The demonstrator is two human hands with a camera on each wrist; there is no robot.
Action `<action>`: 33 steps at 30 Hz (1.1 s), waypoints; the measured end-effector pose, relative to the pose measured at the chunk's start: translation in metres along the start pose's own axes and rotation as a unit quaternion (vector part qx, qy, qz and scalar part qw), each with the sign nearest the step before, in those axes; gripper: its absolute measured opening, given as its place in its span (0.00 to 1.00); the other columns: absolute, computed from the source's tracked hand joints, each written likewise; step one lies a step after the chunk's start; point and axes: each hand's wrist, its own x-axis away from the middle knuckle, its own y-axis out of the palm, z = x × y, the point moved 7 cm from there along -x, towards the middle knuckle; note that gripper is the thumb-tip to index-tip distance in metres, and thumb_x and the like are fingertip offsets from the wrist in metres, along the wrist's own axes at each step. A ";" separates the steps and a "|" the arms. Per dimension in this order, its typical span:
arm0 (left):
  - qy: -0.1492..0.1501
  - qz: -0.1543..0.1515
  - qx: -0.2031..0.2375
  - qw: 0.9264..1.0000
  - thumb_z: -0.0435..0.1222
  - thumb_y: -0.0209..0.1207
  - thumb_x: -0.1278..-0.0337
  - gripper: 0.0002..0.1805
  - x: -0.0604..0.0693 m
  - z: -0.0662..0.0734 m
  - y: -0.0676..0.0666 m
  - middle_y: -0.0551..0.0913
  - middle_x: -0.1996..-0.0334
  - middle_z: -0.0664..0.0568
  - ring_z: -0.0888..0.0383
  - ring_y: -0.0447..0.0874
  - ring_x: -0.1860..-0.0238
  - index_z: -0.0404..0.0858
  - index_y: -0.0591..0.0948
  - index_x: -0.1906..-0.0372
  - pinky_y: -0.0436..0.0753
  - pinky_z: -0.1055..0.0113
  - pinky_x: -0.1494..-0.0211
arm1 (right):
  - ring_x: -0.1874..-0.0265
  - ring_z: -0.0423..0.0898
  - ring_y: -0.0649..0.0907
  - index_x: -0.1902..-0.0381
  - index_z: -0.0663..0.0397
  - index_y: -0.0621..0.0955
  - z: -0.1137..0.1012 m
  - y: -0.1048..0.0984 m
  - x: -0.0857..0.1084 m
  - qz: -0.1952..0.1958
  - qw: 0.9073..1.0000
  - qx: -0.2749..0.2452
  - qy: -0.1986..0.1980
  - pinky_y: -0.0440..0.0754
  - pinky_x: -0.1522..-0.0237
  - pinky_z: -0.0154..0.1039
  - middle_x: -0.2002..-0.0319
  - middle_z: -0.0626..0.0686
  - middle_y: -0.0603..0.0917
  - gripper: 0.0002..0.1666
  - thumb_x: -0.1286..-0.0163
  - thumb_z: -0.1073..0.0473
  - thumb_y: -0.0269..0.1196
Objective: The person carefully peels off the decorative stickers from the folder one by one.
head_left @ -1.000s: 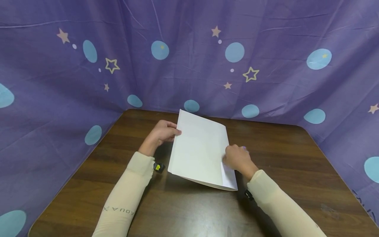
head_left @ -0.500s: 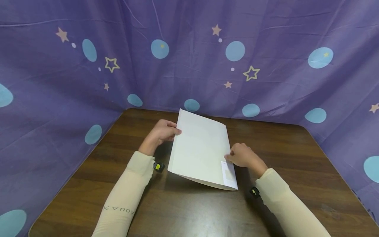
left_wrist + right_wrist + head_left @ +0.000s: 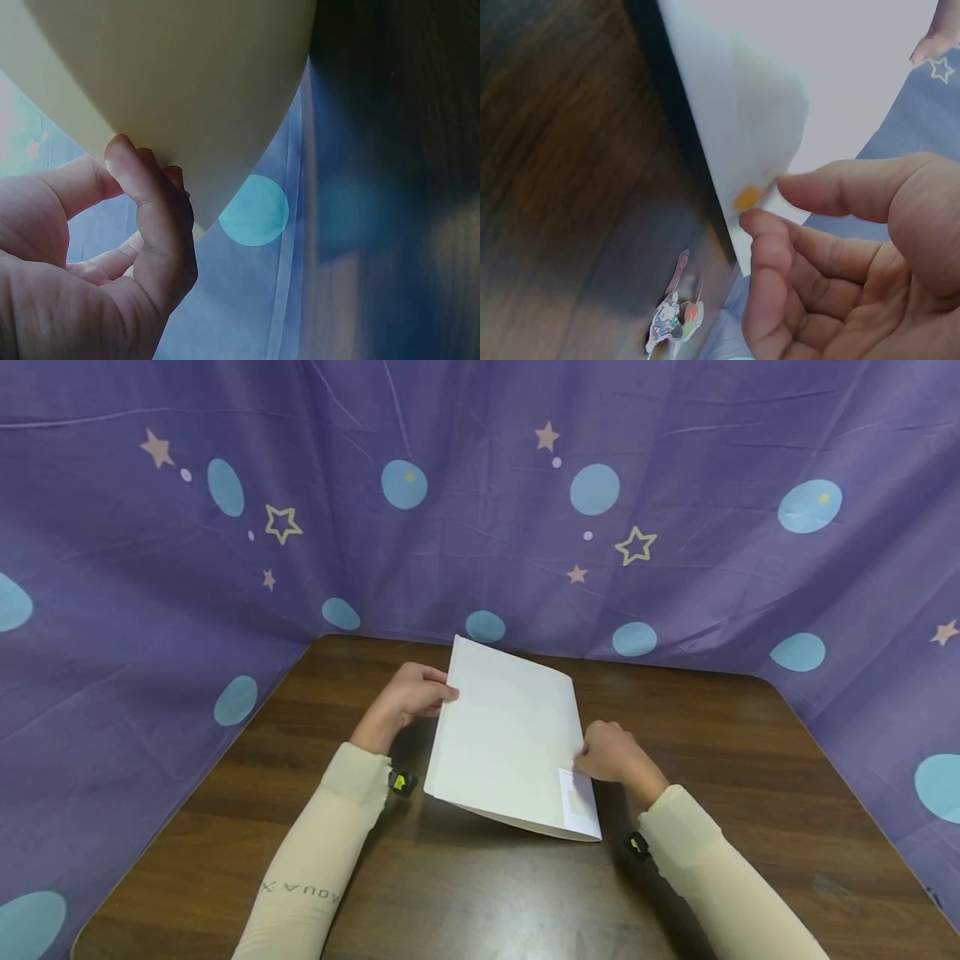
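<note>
A large white folder [image 3: 510, 735] is held up at a slant over the table, its lower edge bowed. At its lower right corner sits a small white label [image 3: 576, 797] with a pale printed patch. My left hand [image 3: 412, 693] grips the folder's left edge, thumb on the near face; in the left wrist view its fingers [image 3: 161, 202] curl against the folder. Beside the label's top, my right hand [image 3: 611, 753] pinches the folder's right edge. In the right wrist view, thumb and forefinger meet by an orange spot [image 3: 748, 197]. Anything inside the folder is hidden.
A dark brown wooden table [image 3: 480, 893] lies below both forearms. Behind it and at the sides hangs a purple curtain [image 3: 480, 527] with stars and blue ovals. A small colourful patterned shape [image 3: 676, 319] shows in the right wrist view; I cannot tell what it is.
My right hand has turned and shifted slightly from over the folder's lower right area to its edge, uncovering more of the label. The left hand and the folder have stayed almost still.
</note>
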 end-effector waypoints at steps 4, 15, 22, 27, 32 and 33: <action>0.001 -0.001 0.001 1.000 0.29 0.66 0.40 0.25 -0.001 0.000 0.000 0.80 0.56 0.41 0.56 0.80 0.63 0.24 0.75 0.40 0.86 0.64 0.61 | 0.79 0.47 0.69 0.85 0.54 0.70 -0.006 0.000 0.001 0.004 0.999 0.030 0.012 0.69 0.76 0.41 0.83 0.49 0.67 0.16 0.41 0.63 0.62; 0.001 -0.001 0.000 1.000 0.29 0.67 0.40 0.25 0.001 0.001 -0.001 0.81 0.56 0.41 0.56 0.80 0.64 0.24 0.76 0.40 0.86 0.64 0.60 | 0.69 0.59 0.79 0.76 0.57 0.78 -0.014 0.005 -0.001 -0.003 0.994 0.102 0.029 0.80 0.67 0.54 0.70 0.58 0.83 0.10 0.37 0.58 0.61; -0.001 -0.002 -0.004 1.000 0.29 0.67 0.40 0.25 0.003 0.001 0.000 0.81 0.55 0.40 0.55 0.80 0.62 0.24 0.76 0.40 0.86 0.59 0.55 | 0.84 0.44 0.68 0.87 0.51 0.68 0.003 0.009 -0.003 -0.037 0.999 0.008 0.003 0.67 0.80 0.36 0.86 0.47 0.67 0.21 0.36 0.60 0.61; -0.002 -0.003 -0.003 1.000 0.29 0.67 0.40 0.25 0.002 0.000 0.000 0.81 0.54 0.40 0.55 0.80 0.62 0.24 0.76 0.40 0.86 0.62 0.57 | 0.85 0.41 0.65 0.88 0.49 0.70 0.018 0.014 -0.002 -0.063 0.997 -0.028 0.030 0.64 0.82 0.34 0.87 0.45 0.64 0.24 0.32 0.59 0.63; -0.002 -0.004 -0.002 1.000 0.29 0.67 0.39 0.25 0.001 0.000 0.000 0.81 0.53 0.40 0.55 0.81 0.61 0.24 0.76 0.39 0.86 0.63 0.58 | 0.83 0.42 0.68 0.83 0.53 0.76 0.027 0.012 -0.001 -0.063 0.997 -0.043 0.024 0.66 0.80 0.35 0.82 0.48 0.69 0.20 0.30 0.59 0.63; -0.002 -0.004 -0.002 1.000 0.29 0.67 0.40 0.25 0.001 -0.001 0.000 0.81 0.53 0.40 0.55 0.81 0.61 0.24 0.76 0.39 0.86 0.63 0.58 | 0.83 0.43 0.67 0.83 0.53 0.75 0.028 0.011 0.000 -0.061 0.997 -0.045 0.017 0.66 0.79 0.36 0.82 0.48 0.69 0.20 0.30 0.59 0.63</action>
